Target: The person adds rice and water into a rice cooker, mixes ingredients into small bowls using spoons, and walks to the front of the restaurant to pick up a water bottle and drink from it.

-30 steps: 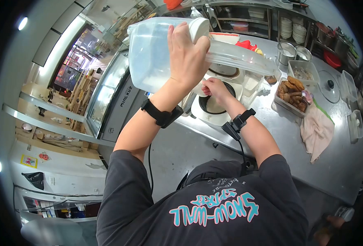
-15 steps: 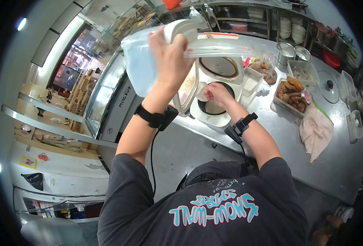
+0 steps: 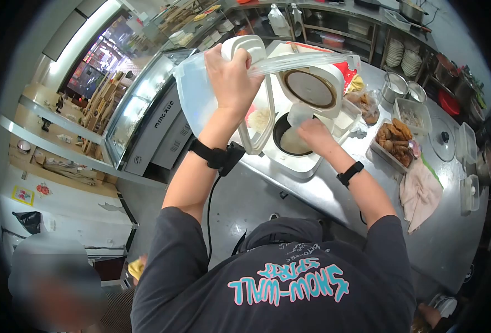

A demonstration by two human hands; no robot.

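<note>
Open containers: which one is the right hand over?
The white cooker with the dark pot, under the right hand. The left hand is at the clear bin; neither touches the brown-food tub.

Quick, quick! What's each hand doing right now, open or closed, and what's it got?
Left hand: closed, holding the see-through plastic container.
Right hand: closed, holding the see-through cup at the pot.
</note>
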